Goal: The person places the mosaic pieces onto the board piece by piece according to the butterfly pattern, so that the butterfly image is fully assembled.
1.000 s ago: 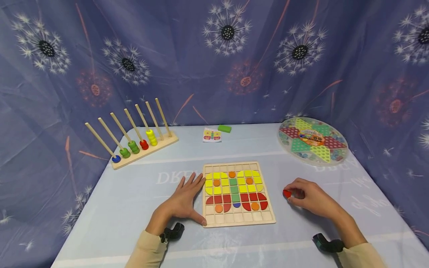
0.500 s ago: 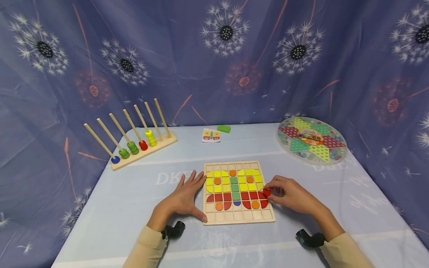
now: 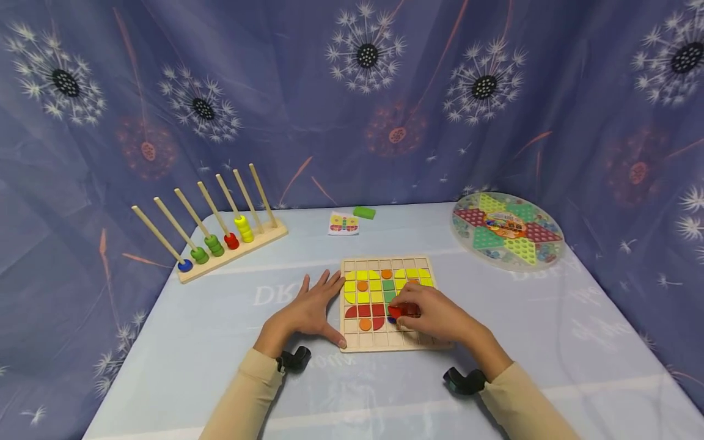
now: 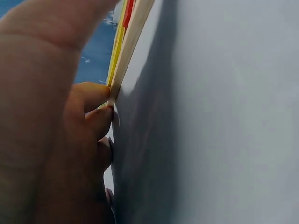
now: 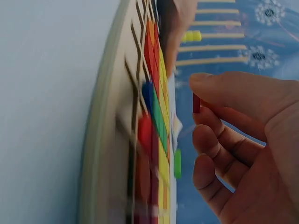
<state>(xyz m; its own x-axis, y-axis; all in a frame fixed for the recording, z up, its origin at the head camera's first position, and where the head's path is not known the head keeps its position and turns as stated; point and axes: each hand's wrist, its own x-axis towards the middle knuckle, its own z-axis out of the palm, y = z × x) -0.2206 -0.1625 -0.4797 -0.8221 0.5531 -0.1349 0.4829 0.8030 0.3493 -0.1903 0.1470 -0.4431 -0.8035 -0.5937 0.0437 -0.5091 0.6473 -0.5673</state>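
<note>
A square wooden grid board (image 3: 396, 341) bears yellow, red, green and orange flat pieces in a butterfly-like pattern. At its left edge rests my left hand (image 3: 308, 310), fingers spread, the thumb near the front left corner. In the left wrist view, fingertips (image 4: 100, 120) touch the board's edge. Above the board's middle, my right hand (image 3: 442, 315) pinches a small red piece (image 3: 395, 311) between thumb and fingers. The right wrist view shows this piece edge-on, apart from the board. A blue piece (image 3: 391, 319) lies just under it, partly covered. My right hand hides several pieces on the board's right half.
Behind the board lie a picture card (image 3: 343, 225) with a butterfly pattern and a green block (image 3: 364, 212). A wooden peg rack (image 3: 236, 252) with coloured beads stands at the back left. A round star-patterned game board (image 3: 507, 235) lies back right. A patterned curtain (image 3: 308, 110) hangs behind.
My right hand has moved left with the red piece, from the table beside the board to over its middle. My left hand stays at the board's left edge.
</note>
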